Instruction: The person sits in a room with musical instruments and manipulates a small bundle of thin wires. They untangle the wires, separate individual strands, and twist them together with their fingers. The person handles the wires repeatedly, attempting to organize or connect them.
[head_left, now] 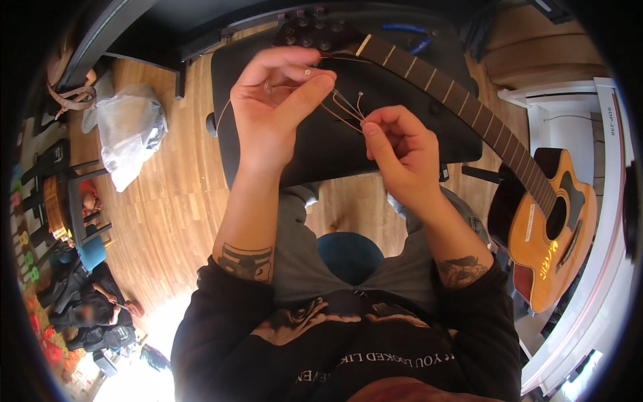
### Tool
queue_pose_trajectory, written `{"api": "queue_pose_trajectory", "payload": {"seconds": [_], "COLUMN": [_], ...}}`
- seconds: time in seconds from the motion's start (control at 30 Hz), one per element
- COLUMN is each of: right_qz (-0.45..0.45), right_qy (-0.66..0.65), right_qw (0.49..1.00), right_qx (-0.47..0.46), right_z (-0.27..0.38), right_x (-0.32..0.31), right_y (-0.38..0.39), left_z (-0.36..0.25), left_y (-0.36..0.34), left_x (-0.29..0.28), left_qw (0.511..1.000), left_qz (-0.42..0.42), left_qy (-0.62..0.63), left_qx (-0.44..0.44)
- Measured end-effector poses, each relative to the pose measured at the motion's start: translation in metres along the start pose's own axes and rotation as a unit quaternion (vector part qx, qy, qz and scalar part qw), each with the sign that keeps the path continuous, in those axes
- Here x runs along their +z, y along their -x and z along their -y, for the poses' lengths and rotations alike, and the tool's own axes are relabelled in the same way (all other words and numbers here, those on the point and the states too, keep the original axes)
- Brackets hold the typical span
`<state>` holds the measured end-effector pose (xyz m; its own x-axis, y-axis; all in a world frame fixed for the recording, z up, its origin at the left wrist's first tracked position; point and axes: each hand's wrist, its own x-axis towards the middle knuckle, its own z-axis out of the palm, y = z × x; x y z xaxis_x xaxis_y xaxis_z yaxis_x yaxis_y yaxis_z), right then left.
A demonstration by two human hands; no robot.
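Thin copper-coloured and silvery guitar strings (pixel 347 106) run in loose loops between my hands, above a black padded surface. My left hand (pixel 268 100) is closed round one part of them, thumb against the fingers, and a small ring-shaped string end shows by the fingertips. A loose length hangs to the left of that wrist. Lower and to the right, my right hand (pixel 405 151) pinches the bundle between thumb and forefinger, with another string end standing up just beyond. An acoustic guitar (pixel 546 221) leans at the right, its dark neck (pixel 462 100) crossing the black surface to the headstock (pixel 315 33) beyond my left hand.
A blue-handled hand tool (pixel 408 30) lies at the far side of the black padded surface (pixel 395 87). A clear plastic bag (pixel 130 130) is on the wooden floor at left. Another person (pixel 100 308) sits at far left. A blue round seat (pixel 348 254) is beneath me.
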<state>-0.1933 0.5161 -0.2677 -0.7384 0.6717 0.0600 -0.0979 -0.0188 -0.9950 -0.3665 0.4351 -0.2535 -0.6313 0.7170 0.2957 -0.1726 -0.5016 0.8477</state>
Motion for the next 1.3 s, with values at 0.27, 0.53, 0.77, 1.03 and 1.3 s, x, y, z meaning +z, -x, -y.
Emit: {"api": "queue_pose_trajectory", "payload": {"seconds": [0.27, 0.53, 0.77, 1.03, 1.3], "right_qz": [0.044, 0.021, -0.058, -0.078, -0.048], "right_qy": [0.095, 0.200, 0.050, -0.142, -0.146], "right_qw": [0.994, 0.966, 0.993, 0.983, 0.985], "right_qx": [-0.016, -0.163, -0.089, -0.092, -0.075], "right_z": [-0.005, 0.012, 0.004, 0.011, 0.006], "right_x": [-0.004, 0.006, -0.006, -0.011, -0.024], "right_y": [0.001, 0.003, 0.007, 0.009, 0.013], "left_z": [-0.018, -0.041, -0.048, 0.008, 0.034], "left_y": [-0.001, 0.008, 0.028, 0.055, 0.054], "left_x": [-0.014, 0.020, 0.051, 0.082, 0.082], "left_qw": [0.994, 0.986, 0.837, 0.967, 0.990], "left_qz": [0.001, 0.013, -0.113, -0.020, -0.035], "left_qy": [-0.108, -0.165, -0.438, -0.002, 0.038], "left_qx": [0.018, 0.007, 0.307, -0.252, -0.130]}}
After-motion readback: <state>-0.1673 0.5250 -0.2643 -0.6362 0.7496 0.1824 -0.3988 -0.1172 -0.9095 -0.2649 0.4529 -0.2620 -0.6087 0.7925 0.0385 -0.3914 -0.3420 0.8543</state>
